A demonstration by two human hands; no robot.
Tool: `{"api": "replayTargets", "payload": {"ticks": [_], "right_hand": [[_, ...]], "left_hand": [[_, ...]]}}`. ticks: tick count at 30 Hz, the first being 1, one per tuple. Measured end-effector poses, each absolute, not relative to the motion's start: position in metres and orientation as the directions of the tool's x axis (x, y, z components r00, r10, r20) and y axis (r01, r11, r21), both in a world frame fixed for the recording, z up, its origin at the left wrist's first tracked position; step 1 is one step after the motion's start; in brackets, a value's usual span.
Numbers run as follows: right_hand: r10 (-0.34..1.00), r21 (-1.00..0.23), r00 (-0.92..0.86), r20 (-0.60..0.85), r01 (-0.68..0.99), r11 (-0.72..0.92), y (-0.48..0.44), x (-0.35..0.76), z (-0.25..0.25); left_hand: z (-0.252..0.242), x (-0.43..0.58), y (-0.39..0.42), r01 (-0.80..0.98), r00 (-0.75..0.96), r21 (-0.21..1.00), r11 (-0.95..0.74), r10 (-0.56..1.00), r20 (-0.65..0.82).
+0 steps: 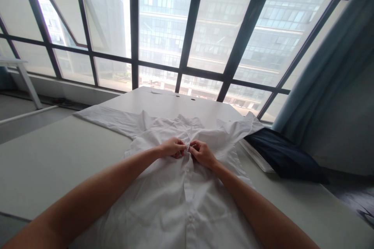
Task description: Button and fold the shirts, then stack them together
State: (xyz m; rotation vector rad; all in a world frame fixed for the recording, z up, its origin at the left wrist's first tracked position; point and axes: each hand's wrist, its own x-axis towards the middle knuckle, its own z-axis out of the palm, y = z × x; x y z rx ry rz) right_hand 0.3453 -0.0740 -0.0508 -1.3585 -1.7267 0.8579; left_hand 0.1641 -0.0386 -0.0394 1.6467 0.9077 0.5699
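Note:
A white button-up shirt lies front side up on the table, its collar toward the window and its sleeves spread to both sides. My left hand pinches the left edge of the button placket at chest height. Close beside it, my right hand pinches the other edge of the placket, fingertips nearly meeting those of the left. Whatever button lies between the fingers is too small to make out. Below the hands the placket runs down the shirt's middle toward me.
The pale table extends to both sides. At the right lie dark folded cloth and a white folded piece under it. A blue-grey curtain hangs at the right. Large framed windows stand behind, and a white table leg is at far left.

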Motion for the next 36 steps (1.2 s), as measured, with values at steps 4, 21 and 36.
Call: {"api": "replayTargets", "payload": {"ticks": [4, 21, 36], "right_hand": [[0.965, -0.827, -0.166, 0.202, 0.499, 0.259, -0.075, 0.347, -0.052], [0.895, -0.607, -0.213, 0.393, 0.671, 0.426, -0.083, 0.336, -0.053], [0.983, -0.841, -0.061, 0.174, 0.509, 0.181, -0.075, 0.342, -0.052]], "left_hand": [[-0.039, 0.165, -0.039, 0.276, 0.584, 0.957, -0.087, 0.806, -0.095], [-0.045, 0.178, -0.043, 0.389, 0.4, 0.921, -0.027, 0.905, -0.143], [-0.047, 0.179, -0.038, 0.415, 0.461, 0.796, -0.441, 0.856, 0.233]]}}
